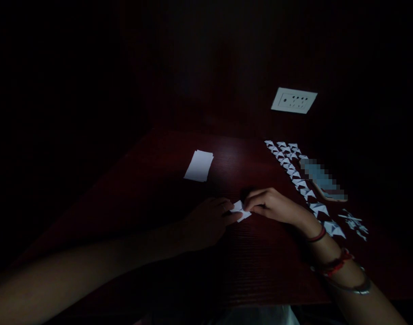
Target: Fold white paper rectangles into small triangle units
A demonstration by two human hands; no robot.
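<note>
So, folded paper piece [239,207] is flat on the dark red counter [240,167], lit, small, white, creased. Clock refs below are from that piece, 12 = far side.

Left hand [208,223] comes in at 9: index finger and thumb gripping the piece's 9 o'clock side, thumb on the near side. Right hand [272,205] comes in at 3: fingers bent, thumb and index closed on the opposite edge. Both hands on the same piece, fingertips close but apart.

Paper stack [199,166], flat, between 10 and 11; edges slightly misaligned, nothing touching it.

Folded triangular pieces [292,171] in a slanting line from 1 round to just past 3, bunched in several columns at the far end, single file nearer. Phone-like device [320,176] at 2, just outside that line; its face is pixelated, can't read it. Paper scraps [353,222] at 3, past the line, loosely heaped.

Wall socket [294,100] up at 1, white plate. Right wrist carries a dark red band [317,235] and a red bracelet [338,264]. Surroundings too dark to make out.
</note>
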